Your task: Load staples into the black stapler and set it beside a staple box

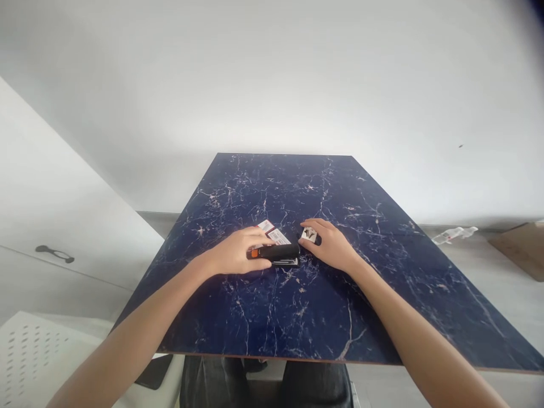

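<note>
A black stapler [278, 252] with an orange patch lies near the middle of the blue table, and my left hand [238, 251] is closed around its left end. Just behind the stapler, partly covered by my left fingers, is a flat white and red printed packet [274, 232]. My right hand [328, 242] rests to the right, its thumb and fingers curled round a small white-faced piece [309, 234] with a dark picture on it. A bit of black shows beside that piece; its kind I cannot make out. A small gap separates my right hand from the stapler.
The dark blue marble-patterned table [272, 317] stands against a white wall. On the floor to the right are a clear plastic bottle [448, 234] and a cardboard box [521, 246]. At lower left, a white perforated chair [32, 357] bears a dark flat object [153, 371].
</note>
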{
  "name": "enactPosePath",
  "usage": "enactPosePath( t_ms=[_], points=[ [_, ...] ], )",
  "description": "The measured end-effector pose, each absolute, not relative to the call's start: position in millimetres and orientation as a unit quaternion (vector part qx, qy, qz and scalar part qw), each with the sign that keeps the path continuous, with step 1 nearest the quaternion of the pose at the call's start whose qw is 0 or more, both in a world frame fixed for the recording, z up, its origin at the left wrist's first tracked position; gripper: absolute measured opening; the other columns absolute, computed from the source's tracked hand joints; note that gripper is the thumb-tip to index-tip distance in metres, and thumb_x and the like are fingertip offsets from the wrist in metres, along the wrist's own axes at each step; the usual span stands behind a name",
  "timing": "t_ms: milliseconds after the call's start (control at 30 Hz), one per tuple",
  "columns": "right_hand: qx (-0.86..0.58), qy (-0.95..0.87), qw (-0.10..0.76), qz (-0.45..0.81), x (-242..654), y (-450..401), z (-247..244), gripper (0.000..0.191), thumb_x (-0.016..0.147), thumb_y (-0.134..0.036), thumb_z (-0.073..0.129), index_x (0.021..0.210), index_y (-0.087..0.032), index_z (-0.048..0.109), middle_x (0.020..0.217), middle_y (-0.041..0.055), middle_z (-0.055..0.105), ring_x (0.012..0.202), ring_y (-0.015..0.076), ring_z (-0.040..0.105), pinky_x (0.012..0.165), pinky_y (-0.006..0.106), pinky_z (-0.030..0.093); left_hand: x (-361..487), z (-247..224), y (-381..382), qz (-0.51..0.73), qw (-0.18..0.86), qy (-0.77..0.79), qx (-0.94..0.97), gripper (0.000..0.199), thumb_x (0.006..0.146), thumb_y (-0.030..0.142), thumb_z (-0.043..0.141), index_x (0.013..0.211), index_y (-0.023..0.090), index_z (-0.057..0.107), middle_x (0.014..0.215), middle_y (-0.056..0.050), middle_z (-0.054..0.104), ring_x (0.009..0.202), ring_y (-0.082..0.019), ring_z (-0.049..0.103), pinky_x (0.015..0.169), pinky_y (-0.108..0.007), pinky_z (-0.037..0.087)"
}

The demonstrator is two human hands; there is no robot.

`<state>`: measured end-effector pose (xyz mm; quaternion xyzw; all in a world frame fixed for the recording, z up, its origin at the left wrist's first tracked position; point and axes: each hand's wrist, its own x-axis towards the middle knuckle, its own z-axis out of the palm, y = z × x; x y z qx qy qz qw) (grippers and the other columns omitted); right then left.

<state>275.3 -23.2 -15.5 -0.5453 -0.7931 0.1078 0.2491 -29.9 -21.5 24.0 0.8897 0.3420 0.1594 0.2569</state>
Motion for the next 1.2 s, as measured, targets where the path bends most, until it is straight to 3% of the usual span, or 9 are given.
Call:
enactPosePath(
  t_ms=[100, 167, 267, 433, 567, 667, 767, 967, 1200],
  points=[
    [-0.547, -0.779, 0.291, 0.097, 272, -26, -17, 0.038, 0.091, -0.045, 0.060, 0.124, -0.026, 0.067, 0.138, 0.0093, 0.062, 0.126, 0.0327, 0.056, 0.108, 0.052, 0.043, -48, 20, -7, 0.224, 0.254, 0.394, 0.854, 0.037, 0.101, 0.037, 0.044, 0.124, 0.022, 0.069, 0.114, -0.010, 0.066, 0.094, -0.021, 0.063, 0.079, -0.034, 0.050],
    [-0.552, -0.753, 0.344, 0.100, 268, -30, -15, 0.029, 0.092, -0.040, 0.057, 0.113, -0.025, 0.070, 0.128, 0.0088, 0.067, 0.115, 0.0296, 0.062, 0.103, 0.049, 0.047, -58, 16, 0, 0.215, 0.255, 0.416, 0.846, 0.037, 0.102, 0.033, 0.040, 0.120, 0.022, 0.071, 0.110, -0.010, 0.066, 0.085, -0.019, 0.062, 0.074, -0.033, 0.048],
    [-0.562, -0.713, 0.407, 0.106, 262, -34, -10, 0.022, 0.093, -0.035, 0.053, 0.100, -0.024, 0.071, 0.115, 0.0080, 0.070, 0.100, 0.0256, 0.066, 0.095, 0.044, 0.051, -64, 11, 3, 0.150, 0.266, 0.398, 0.865, 0.036, 0.094, 0.039, 0.056, 0.124, 0.025, 0.070, 0.107, -0.009, 0.065, 0.081, -0.020, 0.060, 0.069, -0.032, 0.046],
    [-0.572, -0.699, 0.413, 0.116, 262, -36, -6, 0.020, 0.092, -0.032, 0.052, 0.095, -0.023, 0.070, 0.107, 0.0076, 0.072, 0.091, 0.0245, 0.066, 0.085, 0.041, 0.052, -61, 10, -2, 0.134, 0.278, 0.388, 0.868, 0.049, 0.082, 0.043, 0.073, 0.129, 0.028, 0.068, 0.114, -0.009, 0.066, 0.093, -0.025, 0.064, 0.074, -0.033, 0.048],
    [-0.574, -0.681, 0.441, 0.113, 266, -36, -2, 0.019, 0.092, -0.032, 0.053, 0.095, -0.023, 0.069, 0.105, 0.0074, 0.072, 0.089, 0.0238, 0.066, 0.085, 0.041, 0.053, -61, 12, 0, 0.227, 0.291, 0.408, 0.835, 0.040, 0.084, 0.040, 0.071, 0.122, 0.026, 0.071, 0.113, -0.009, 0.067, 0.090, -0.023, 0.065, 0.072, -0.033, 0.051],
    [-0.568, -0.656, 0.488, 0.100, 260, -39, 12, 0.020, 0.094, -0.034, 0.052, 0.098, -0.023, 0.069, 0.103, 0.0078, 0.072, 0.091, 0.0238, 0.067, 0.085, 0.040, 0.054, -60, 14, -1, 0.349, 0.312, 0.406, 0.785, 0.037, 0.086, 0.037, 0.070, 0.121, 0.025, 0.070, 0.120, -0.010, 0.063, 0.102, -0.025, 0.065, 0.077, -0.035, 0.057],
    [-0.522, -0.693, 0.477, 0.137, 242, -44, 28, 0.022, 0.096, -0.035, 0.053, 0.104, -0.023, 0.070, 0.102, 0.0071, 0.072, 0.090, 0.0225, 0.068, 0.082, 0.038, 0.056, -50, 16, -12, 0.434, 0.349, 0.359, 0.749, 0.036, 0.085, 0.035, 0.073, 0.120, 0.025, 0.068, 0.123, -0.009, 0.061, 0.106, -0.024, 0.066, 0.087, -0.038, 0.060],
    [-0.445, -0.756, 0.413, 0.244, 210, -53, 36, 0.041, 0.094, -0.043, 0.059, 0.132, -0.026, 0.059, 0.124, 0.0080, 0.069, 0.097, 0.0232, 0.070, 0.082, 0.038, 0.059, -28, 19, -32, 0.487, 0.390, 0.329, 0.709, 0.036, 0.085, 0.037, 0.075, 0.117, 0.025, 0.065, 0.126, -0.008, 0.062, 0.106, -0.023, 0.068, 0.092, -0.041, 0.060],
    [-0.532, -0.725, 0.417, 0.134, 241, -46, 16, 0.028, 0.097, -0.039, 0.052, 0.114, -0.024, 0.069, 0.108, 0.0077, 0.072, 0.087, 0.0233, 0.068, 0.081, 0.039, 0.056, -61, 5, 4, 0.443, 0.361, 0.464, 0.677, 0.021, 0.084, 0.034, 0.070, 0.097, 0.020, 0.060, 0.090, -0.003, 0.069, 0.088, -0.022, 0.069, 0.081, -0.037, 0.055]
  ],
)
